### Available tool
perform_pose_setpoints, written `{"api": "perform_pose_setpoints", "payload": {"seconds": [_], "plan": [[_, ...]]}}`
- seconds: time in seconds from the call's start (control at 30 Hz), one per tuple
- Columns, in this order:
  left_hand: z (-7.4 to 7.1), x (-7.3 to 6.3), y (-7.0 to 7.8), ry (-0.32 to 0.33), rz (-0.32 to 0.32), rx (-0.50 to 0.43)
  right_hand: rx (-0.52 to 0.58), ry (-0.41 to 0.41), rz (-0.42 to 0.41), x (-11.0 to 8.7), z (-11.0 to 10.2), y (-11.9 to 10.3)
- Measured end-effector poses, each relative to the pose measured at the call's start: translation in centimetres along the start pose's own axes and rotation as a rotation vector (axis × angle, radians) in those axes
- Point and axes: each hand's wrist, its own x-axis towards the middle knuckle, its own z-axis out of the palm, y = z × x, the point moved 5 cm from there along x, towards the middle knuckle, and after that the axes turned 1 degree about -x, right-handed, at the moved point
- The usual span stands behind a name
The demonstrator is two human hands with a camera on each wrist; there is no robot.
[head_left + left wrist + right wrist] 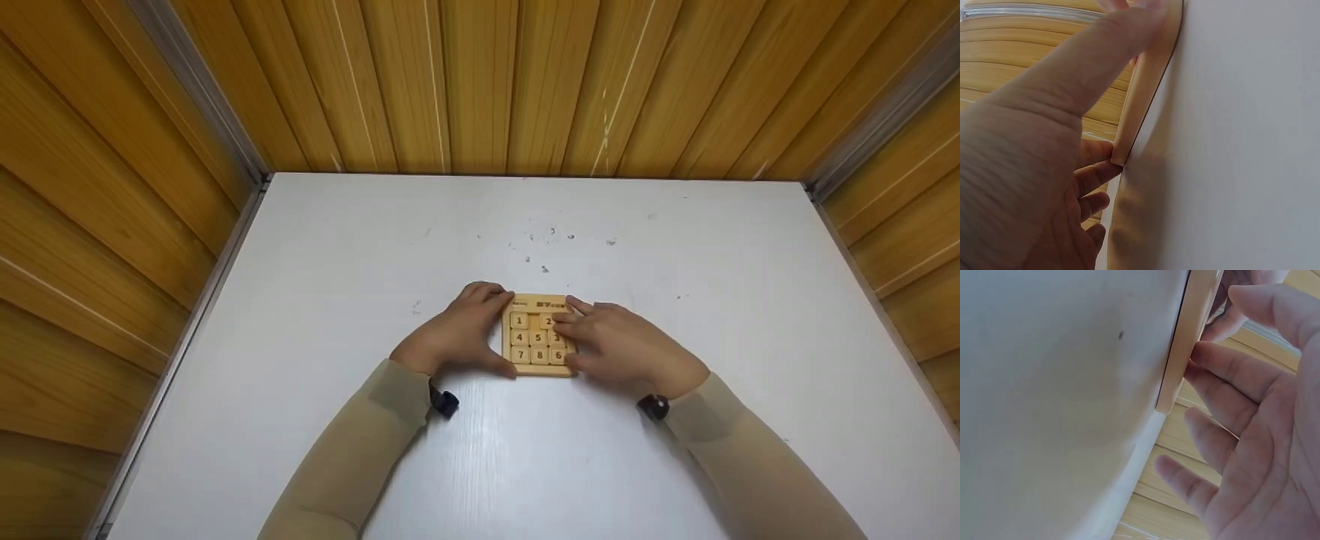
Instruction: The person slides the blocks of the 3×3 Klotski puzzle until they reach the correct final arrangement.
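Observation:
A square wooden number sliding puzzle [541, 370] lies flat on the white table in the head view. Its numbered tiles sit in a frame, with a gap in the top row between tiles 1 and 2. My left hand [463, 330] grips the frame's left side, thumb at the near corner and fingers at the far corner. On the right, my right hand [634, 346] lays its fingertips over the tiles marked 2 and 3, partly covering them. Both wrist views show the puzzle's side edge [1139, 104] close to the fingers; the tile faces are hidden there.
The white table [337, 247] has small dark scuffs beyond the puzzle. Wood-patterned panels [480, 82] rise behind it and at both sides, with grey metal strips at the corners. Black straps with small devices [445, 405] sit on both wrists.

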Motion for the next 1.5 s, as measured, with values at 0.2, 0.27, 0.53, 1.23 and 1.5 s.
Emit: {"api": "perform_pose_setpoints", "payload": {"seconds": [0.2, 0.27, 0.53, 1.23, 1.5], "plan": [[0.2, 0.1, -0.1, 0.004, -0.007, 0.01, 0.019, -0.005, 0.002, 0.4, 0.2, -0.4], [0.2, 0.1, -0.1, 0.005, -0.006, 0.018, 0.022, -0.007, 0.005, 0.5, 0.3, -0.5], [0.0, 0.0, 0.1, 0.005, 0.003, 0.024, 0.011, -0.01, 0.006, 0.9, 0.3, -0.9], [-0.1, -0.3, 0.0, 0.002, -0.027, 0.008, 0.051, -0.004, 0.027, 0.5, 0.4, -0.6], [0.0, -0.2, 0.2, 0.012, -0.022, 0.003, 0.011, 0.035, 0.012, -0.6, -0.9, -0.1]]}}
